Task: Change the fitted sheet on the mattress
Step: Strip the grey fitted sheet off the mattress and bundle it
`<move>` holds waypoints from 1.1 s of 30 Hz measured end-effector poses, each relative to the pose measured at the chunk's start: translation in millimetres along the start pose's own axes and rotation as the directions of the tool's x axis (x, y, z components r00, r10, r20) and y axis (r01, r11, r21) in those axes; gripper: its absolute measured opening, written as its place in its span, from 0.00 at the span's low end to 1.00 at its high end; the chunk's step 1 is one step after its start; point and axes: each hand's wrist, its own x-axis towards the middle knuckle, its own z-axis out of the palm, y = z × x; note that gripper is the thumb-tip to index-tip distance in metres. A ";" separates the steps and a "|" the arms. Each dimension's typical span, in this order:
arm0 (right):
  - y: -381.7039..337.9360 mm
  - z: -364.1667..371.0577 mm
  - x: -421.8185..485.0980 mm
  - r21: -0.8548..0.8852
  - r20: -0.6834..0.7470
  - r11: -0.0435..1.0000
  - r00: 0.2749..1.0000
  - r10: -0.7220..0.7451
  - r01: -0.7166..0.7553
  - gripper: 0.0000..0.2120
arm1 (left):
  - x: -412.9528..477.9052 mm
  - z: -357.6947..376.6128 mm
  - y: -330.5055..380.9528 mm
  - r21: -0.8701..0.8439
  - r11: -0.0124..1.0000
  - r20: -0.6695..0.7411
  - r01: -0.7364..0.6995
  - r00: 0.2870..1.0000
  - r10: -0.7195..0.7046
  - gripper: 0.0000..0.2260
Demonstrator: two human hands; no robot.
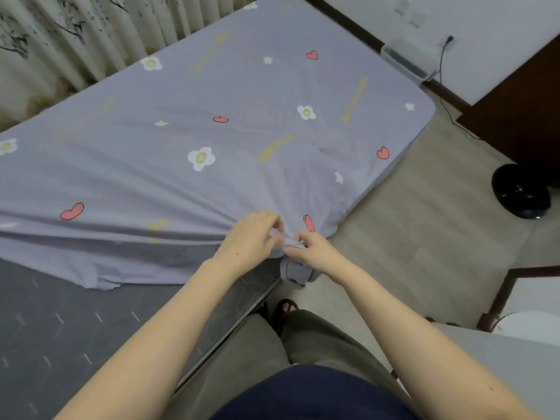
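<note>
— What have your fingers got?

— Both sets are curled tight. My left fingers (272, 226) pinch a gathered fold of the fitted sheet (242, 116). My right fingers (294, 251) touch that same fold from the other side and pinch its bunched corner (295, 271), which hangs just under them over the side of the bed. Nothing else is in either hand.

— Which hand is nearer the work?

— They meet on it. My left hand (251, 237) is above the top of the mattress (75, 322), my right hand (313, 253) just off its side. The right one has the loose end.

— Where does the sheet lie from there?

— Ahead of my fingers and out to their left, spread over the far part of the bed, with creases fanning out from my grip. Its long run goes away from me toward the curtain (91, 40). Its free hem lies just left of my left hand and runs off leftward.

— And the bare part?

— Behind my fingers, toward my body. It is dark quilted mattress, uncovered, and its piped edge runs back from under my right hand toward me.

— So the move?

— I judge it turns on that edge. To dress the bed, the corner travels back toward me along it; to strip the bed, it goes away from me. From here I can't tell which. Either way the pull runs along the mattress's length, and a pinch may slip on taut cloth.
</note>
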 end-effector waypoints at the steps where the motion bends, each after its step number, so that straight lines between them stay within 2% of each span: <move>1: -2.0 -1.0 1.7 0.067 -0.012 0.997 1.000 -0.027 0.027 0.09 | 2.4 3.0 3.2 0.081 0.995 0.103 -0.054 0.994 0.045 0.18; 2: -5.1 -2.7 3.0 0.124 -0.018 0.991 0.999 -0.052 0.053 0.09 | 4.1 6.6 5.9 0.202 0.977 0.179 -0.073 0.983 0.037 0.24; 3: -6.8 -5.8 4.9 0.177 -0.019 0.981 0.997 -0.081 0.083 0.11 | 6.5 11.0 6.6 0.305 0.950 0.199 -0.065 0.980 0.003 0.23; 4: -6.5 -10.4 7.2 0.204 -0.027 0.972 0.993 -0.111 0.114 0.13 | 8.9 13.9 8.7 0.347 0.937 0.155 -0.033 0.988 -0.023 0.15; 5: -4.9 -15.1 9.8 0.194 -0.038 0.971 0.990 -0.134 0.138 0.16 | 11.5 14.6 11.2 0.329 0.944 0.084 0.027 0.995 -0.058 0.06; 6: -3.0 -19.9 12.6 0.159 -0.045 0.974 0.987 -0.157 0.162 0.17 | 15.2 14.2 11.8 0.253 0.963 0.022 0.095 0.994 -0.104 0.01; 9: 12.4 -30.3 33.2 -0.048 -0.042 0.970 0.969 -0.242 0.240 0.20 | 32.4 0.2 18.5 0.067 0.989 -0.100 0.128 0.988 -0.121 0.02; 11: 25.6 -29.6 52.4 -0.175 -0.016 0.945 0.958 -0.285 0.278 0.13 | 46.3 -13.6 26.6 0.006 0.994 -0.161 0.109 0.981 -0.106 0.03; 12: 34.0 -29.3 62.5 -0.233 -0.008 0.937 0.963 -0.271 0.261 0.10 | 53.7 -18.3 30.2 -0.025 0.993 -0.189 0.112 0.975 -0.114 0.04; 15: 57.7 -43.6 84.7 -0.402 -0.006 0.902 0.985 -0.175 0.157 0.09 | 74.7 -22.6 42.4 -0.040 0.985 -0.224 0.166 0.959 -0.171 0.04; 16: 63.4 -53.9 88.7 -0.377 0.004 0.916 0.990 -0.144 0.135 0.08 | 82.0 -20.2 47.1 -0.048 0.976 -0.231 0.213 0.948 -0.218 0.04; 19: 71.1 -98.0 94.9 -0.225 -0.005 0.973 0.998 -0.063 0.060 0.19 | 107.1 -7.9 63.4 -0.075 0.935 -0.260 0.346 0.899 -0.353 0.04; 22: 65.2 -141.9 98.8 -0.159 0.050 0.986 0.998 -0.037 0.045 0.24 | 134.9 5.3 78.0 -0.088 0.894 -0.247 0.440 0.859 -0.448 0.05; 25: 37.2 -176.4 107.1 -0.099 0.092 0.995 0.996 -0.019 0.028 0.20 | 154.3 17.4 97.8 -0.038 0.894 -0.091 0.446 0.890 -0.448 0.05; 27: 7.0 -195.2 113.1 -0.005 0.089 0.999 0.995 -0.036 0.037 0.18 | 161.6 27.3 115.2 -0.005 0.904 0.015 0.427 0.904 -0.427 0.15; 29: -27.9 -209.0 114.2 0.012 0.111 0.991 0.985 -0.132 0.132 0.12 | 166.5 31.3 130.0 -0.022 0.880 -0.036 0.474 0.879 -0.475 0.19; 32: -60.4 -225.4 112.3 -0.081 0.153 0.952 0.948 -0.279 0.294 0.12 | 172.6 17.9 135.1 -0.188 0.830 -0.241 0.526 0.794 -0.558 0.05; 33: -59.1 -231.8 110.4 -0.069 0.176 0.941 0.932 -0.316 0.332 0.13 | 171.6 9.7 135.3 -0.276 0.814 -0.270 0.512 0.771 -0.577 0.06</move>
